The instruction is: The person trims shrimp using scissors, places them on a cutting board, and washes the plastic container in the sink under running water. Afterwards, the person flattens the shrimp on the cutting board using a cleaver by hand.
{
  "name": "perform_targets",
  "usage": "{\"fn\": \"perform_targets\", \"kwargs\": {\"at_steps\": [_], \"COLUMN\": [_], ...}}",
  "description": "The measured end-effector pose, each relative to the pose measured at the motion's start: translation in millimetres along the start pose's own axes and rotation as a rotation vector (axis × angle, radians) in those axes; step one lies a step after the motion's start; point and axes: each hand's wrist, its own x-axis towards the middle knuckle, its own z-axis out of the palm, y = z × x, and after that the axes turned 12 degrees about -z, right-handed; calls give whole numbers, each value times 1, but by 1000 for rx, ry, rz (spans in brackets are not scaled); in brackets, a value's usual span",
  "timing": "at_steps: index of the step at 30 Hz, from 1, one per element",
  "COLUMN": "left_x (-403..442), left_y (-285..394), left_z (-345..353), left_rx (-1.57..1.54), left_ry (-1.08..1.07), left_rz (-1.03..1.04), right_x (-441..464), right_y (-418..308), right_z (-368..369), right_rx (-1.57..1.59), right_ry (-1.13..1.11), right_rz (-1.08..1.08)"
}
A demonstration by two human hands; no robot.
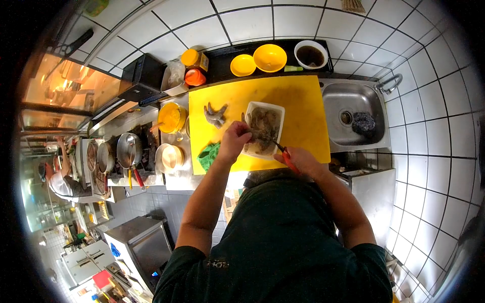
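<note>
On a yellow cutting board (305,111) rests a white rectangular tray (281,112) of greyish shrimp (265,119). My left hand (235,141) is closed in a pinch at the tray's left edge, apparently on a shrimp that is mostly hidden by the fingers. Red-handled scissors (288,160) are in my right hand (301,162), their dark blades pointing over the tray toward my left fingers. A small pile of shrimp (215,115) lies on the board to the left of the tray. A green cloth (208,156) sits at the board's lower left corner.
A steel sink (333,108) with a dark scrubber (363,124) adjoins the board's right side. Behind are yellow bowls (270,58) and a white bowl of dark liquid (310,54). Pans (129,150) stand on the stove at left; another person (70,184) is farther left.
</note>
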Motion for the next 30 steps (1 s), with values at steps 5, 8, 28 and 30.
{"fn": "perform_targets", "kwargs": {"at_steps": [5,8,28,30], "left_x": [-1,2,-2,-2], "left_y": [5,0,3,2], "left_z": [1,1,-5,-5], "left_rx": [45,86,-165,-144], "left_ry": [16,27,-10,-10], "left_rz": [-25,7,-165,-153], "right_x": [-2,4,5,5], "right_y": [-8,-10,10,9], "right_z": [-1,-3,8,7], "right_rx": [-150,-141,-265,-288], "right_ry": [45,24,210,204], "right_rz": [-26,5,-122,-117]}}
